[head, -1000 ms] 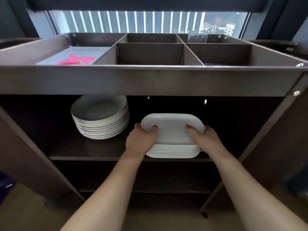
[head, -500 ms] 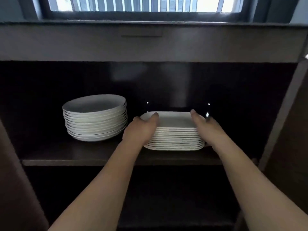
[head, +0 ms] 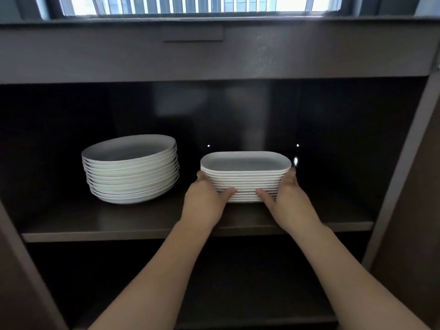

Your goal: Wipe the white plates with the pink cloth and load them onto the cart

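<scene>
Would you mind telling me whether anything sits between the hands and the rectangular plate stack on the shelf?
Nothing visible does. The left hand and right hand hold the rectangular plate stack at its two ends, thumbs on its front. The round plate stack stands apart to its left on the same shelf.

A dark cart shelf point(head: 119, 225) holds two white stacks. The left hand point(head: 204, 203) and right hand point(head: 290, 206) grip the rectangular plate stack point(head: 245, 179) at its 9 and 3 o'clock ends. The left hand fills the narrow gap before the round plate stack point(head: 131, 170) at 9 o'clock. Bare shelf runs toward 3 o'clock as far as the side post point(head: 400, 163). At 12 o'clock, open space rises above both stacks to the top panel point(head: 214, 58).
</scene>
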### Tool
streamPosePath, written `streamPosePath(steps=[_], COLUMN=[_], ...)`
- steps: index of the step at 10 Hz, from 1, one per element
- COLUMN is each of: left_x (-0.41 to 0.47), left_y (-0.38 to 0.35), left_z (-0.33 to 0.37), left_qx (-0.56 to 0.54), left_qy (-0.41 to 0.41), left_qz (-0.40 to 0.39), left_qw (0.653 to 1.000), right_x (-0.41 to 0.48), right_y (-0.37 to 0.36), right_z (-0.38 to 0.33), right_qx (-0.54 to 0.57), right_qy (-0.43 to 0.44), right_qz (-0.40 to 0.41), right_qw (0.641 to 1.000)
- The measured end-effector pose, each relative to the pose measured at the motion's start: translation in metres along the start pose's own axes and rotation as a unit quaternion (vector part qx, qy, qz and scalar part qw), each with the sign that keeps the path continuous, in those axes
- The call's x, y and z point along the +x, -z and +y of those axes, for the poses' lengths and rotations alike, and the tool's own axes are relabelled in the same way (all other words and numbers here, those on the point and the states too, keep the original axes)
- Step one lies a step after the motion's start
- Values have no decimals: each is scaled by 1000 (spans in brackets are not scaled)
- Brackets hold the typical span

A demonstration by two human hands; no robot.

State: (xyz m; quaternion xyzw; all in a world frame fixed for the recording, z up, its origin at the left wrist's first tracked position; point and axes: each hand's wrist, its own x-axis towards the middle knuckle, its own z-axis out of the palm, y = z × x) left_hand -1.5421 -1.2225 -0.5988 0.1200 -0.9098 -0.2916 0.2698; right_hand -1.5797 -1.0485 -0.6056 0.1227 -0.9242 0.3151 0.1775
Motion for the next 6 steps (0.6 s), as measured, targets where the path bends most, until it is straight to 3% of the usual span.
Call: streamPosePath(steps=[2, 4, 5, 6], left_x=[46, 45, 24, -1], left_y=[-14, -19, -9, 1], left_z=[12, 11, 9, 7], left_qx=[89, 91, 65, 6], left_qy=[21, 14, -36, -107], left_qz=[-78, -81, -47, 2], left_qw=[993, 992, 996, 994], right_x=[52, 54, 32, 11], right_y=[0, 8, 15, 18], right_z=[3, 6, 2, -10], right_qx=[-71, -94, -118, -34], right_qy=[-30, -20, 53, 154], right_qz=[-71, -91, -31, 39], right_qw=[994, 991, 991, 987])
